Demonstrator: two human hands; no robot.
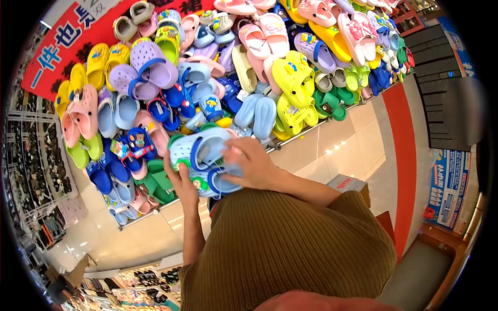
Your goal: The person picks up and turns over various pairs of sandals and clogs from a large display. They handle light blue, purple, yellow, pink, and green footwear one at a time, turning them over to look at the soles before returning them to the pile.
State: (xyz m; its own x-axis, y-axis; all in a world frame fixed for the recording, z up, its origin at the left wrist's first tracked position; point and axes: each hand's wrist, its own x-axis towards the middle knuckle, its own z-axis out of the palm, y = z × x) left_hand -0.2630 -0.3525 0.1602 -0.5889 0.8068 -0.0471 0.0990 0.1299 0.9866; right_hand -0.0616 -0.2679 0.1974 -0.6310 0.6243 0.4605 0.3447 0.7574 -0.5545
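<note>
A pair of light blue clogs [181,150] with dark blue straps and green charms is held up in front of my body, at the near edge of the shoe display. My left hand [182,182] is wrapped round the toe end, its thumb lying along the clogs. At the heel end, the fingers of my right hand [248,163] are curled against the clogs, slightly blurred. A thin pale string shows near these fingers. Green clogs [158,181] lie just left of my left hand, and light blue slippers [255,113] rest beyond my right hand.
The metal-edged display [290,139] is heaped with colourful clogs, including purple ones [148,67] and yellow ones [293,78]. A red sign [52,67] stands behind. A cardboard box [353,186] sits on the tiled floor to the right. Racks of goods [39,150] stand at the left.
</note>
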